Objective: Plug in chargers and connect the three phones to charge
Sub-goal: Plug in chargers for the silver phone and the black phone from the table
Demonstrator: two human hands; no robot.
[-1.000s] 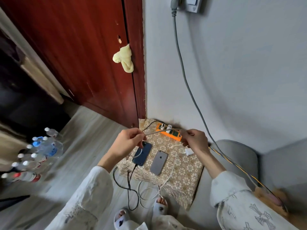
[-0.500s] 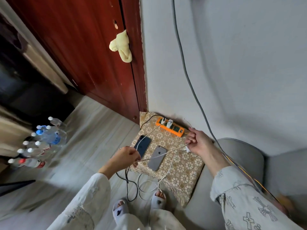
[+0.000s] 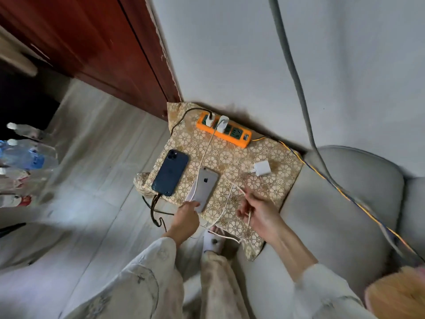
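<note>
Taking the orange power strip (image 3: pixel 223 132) at the cushion's (image 3: pixel 264 157) far edge as landmark: nearer and to its left, the dark blue phone (image 3: pixel 170 172) lies face down, a black cable in its near end. Right of it, straight below the strip, the silver phone (image 3: pixel 204 188) lies face down; the left hand (image 3: pixel 186 217) touches its near end with fingers extended. Further right, the right hand (image 3: pixel 257 211) pinches a white cable (image 3: pixel 241 192) between curled fingers. A loose white charger (image 3: pixel 261 168) lies unplugged, below the strip's right end.
</note>
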